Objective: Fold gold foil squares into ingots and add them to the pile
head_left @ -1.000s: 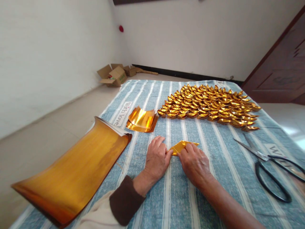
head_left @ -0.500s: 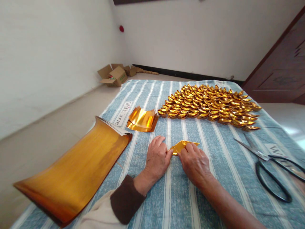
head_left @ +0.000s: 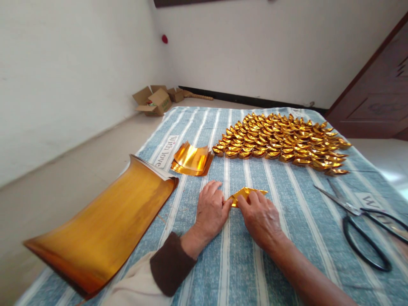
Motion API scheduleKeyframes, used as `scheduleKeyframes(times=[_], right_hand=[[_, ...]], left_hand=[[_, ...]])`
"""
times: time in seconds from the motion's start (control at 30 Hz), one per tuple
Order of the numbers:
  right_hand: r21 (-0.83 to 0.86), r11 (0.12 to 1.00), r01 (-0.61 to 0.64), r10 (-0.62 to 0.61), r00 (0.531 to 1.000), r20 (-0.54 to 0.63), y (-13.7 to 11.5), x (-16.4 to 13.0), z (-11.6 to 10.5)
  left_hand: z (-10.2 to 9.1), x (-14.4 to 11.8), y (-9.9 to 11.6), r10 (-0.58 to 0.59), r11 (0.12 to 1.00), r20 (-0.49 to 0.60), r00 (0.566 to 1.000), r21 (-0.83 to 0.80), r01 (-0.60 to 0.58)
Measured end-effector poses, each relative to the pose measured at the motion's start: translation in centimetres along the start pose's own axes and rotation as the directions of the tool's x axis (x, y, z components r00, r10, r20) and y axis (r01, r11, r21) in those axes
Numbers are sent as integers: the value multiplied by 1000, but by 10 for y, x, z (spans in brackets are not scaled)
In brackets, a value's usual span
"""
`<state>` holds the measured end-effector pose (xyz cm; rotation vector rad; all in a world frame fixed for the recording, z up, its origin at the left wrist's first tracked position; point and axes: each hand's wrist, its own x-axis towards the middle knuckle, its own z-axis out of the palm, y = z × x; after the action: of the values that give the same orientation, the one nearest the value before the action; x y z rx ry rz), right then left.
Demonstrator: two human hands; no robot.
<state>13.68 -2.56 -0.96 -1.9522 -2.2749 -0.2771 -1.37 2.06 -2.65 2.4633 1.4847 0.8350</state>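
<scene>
A small folded piece of gold foil paper (head_left: 244, 193) lies on the striped cloth between my two hands. My left hand (head_left: 210, 206) rests at its left end, thumb on the paper and fingers bent. My right hand (head_left: 261, 216) presses on its right part with thumb and curled fingers, covering some of it. Beyond my left hand is a short stack of cut gold sheets (head_left: 193, 159). Farther off to the right stand many folded gold paper ingots (head_left: 277, 140) in close rows.
A large stack of gold paper (head_left: 105, 225) lies at the table's left edge. Open black-handled scissors (head_left: 353, 208) lie on the right, blades pointing away to the left. The striped blue cloth (head_left: 204, 272) covers the table. Cardboard boxes (head_left: 154, 102) sit on the floor beyond.
My right thumb has shifted slightly along the folded foil paper. Both hands stay on it, and the view has moved very slightly.
</scene>
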Motion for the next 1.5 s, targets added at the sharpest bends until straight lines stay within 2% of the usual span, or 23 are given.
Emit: scheduleKeyframes(times=[0.47, 1.07, 1.5], right_hand=[[-58, 995, 78, -78, 997, 3, 3, -4, 1], [-92, 993, 70, -65, 997, 50, 0, -3, -1], [-146, 984, 102, -86, 990, 111, -1, -4, 1]], left_hand=[[1, 1, 2, -38, 999, -16, 999, -18, 38], [-1, 3, 1, -80, 995, 23, 997, -53, 81], [-10, -3, -19, -60, 990, 79, 995, -123, 70]])
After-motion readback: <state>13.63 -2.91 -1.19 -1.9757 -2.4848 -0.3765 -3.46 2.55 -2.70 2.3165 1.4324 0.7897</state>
